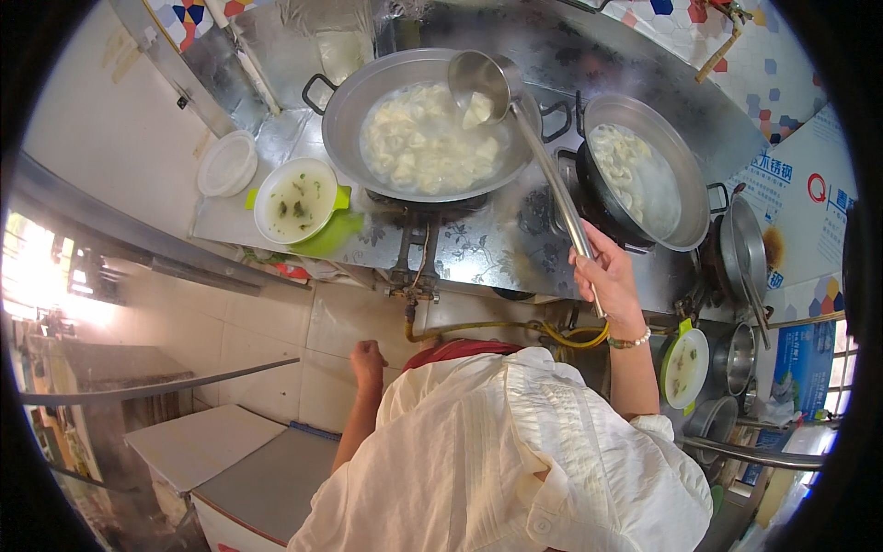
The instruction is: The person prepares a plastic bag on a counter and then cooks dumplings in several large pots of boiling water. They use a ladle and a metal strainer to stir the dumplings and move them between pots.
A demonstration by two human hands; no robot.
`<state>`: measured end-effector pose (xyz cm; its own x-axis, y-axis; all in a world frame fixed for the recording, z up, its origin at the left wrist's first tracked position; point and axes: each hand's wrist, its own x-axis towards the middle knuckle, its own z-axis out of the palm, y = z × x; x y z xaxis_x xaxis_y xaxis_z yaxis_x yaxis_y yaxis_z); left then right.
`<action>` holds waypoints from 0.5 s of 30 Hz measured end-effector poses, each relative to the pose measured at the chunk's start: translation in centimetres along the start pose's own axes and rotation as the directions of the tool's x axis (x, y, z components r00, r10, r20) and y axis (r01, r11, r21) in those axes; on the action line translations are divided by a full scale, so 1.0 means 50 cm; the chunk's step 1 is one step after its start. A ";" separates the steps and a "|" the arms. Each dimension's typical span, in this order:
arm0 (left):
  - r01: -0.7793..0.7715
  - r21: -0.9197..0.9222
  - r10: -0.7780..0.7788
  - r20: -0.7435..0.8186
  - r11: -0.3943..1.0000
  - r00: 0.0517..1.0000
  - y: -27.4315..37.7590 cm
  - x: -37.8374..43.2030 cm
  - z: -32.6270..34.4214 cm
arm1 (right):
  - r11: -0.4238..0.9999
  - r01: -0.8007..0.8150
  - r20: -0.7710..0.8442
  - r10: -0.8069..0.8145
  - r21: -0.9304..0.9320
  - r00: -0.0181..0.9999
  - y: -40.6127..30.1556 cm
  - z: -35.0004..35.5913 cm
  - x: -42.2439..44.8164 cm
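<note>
My right hand (607, 276) grips the handle of a metal ladle (552, 172). The ladle's bowl is tilted over the right side of a large wide pan (345, 138), with a pale dumpling at its lip. Many dumplings (421, 148) lie in cloudy, steaming water in that pan. My left hand (368, 359) hangs low beside my body, its fingers curled, touching no object that I can see. A second pan (672, 138) with dumplings (617, 169) in whitish water stands to the right. Left of the large pan is a white bowl (295, 200) with green handles, holding broth and green bits.
A round plastic tub (227, 163) stands at the counter's left. An empty-looking wok (741, 241) with a utensil is at the far right. Another bowl of broth (685, 368) sits lower right, near metal pots (715, 421). A yellow gas hose (483, 325) runs below the counter's front edge.
</note>
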<state>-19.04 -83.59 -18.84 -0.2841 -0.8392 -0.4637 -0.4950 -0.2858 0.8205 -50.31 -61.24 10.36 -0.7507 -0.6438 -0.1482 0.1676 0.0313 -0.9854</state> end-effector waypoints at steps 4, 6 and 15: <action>-0.006 0.017 0.006 -0.010 1.000 1.000 -0.023 -0.020 0.001 | 0.994 0.045 -0.031 -0.048 -0.099 0.998 0.004 0.003 0.004; 0.000 0.023 0.001 -0.008 1.000 1.000 -0.020 -0.033 0.000 | 0.958 0.078 -0.081 -0.104 -0.274 0.991 0.007 0.005 0.006; -0.014 0.082 0.014 0.007 0.997 1.000 -0.021 -0.048 -0.012 | 0.999 0.028 -0.024 -0.029 -0.039 0.999 -0.029 0.044 0.022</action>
<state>-17.36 -81.58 -18.39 -0.2965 -0.8399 -0.4546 -0.5564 -0.2349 0.7970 -49.95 -63.67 11.83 -0.7700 -0.6263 -0.1217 0.1218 0.0430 -0.9916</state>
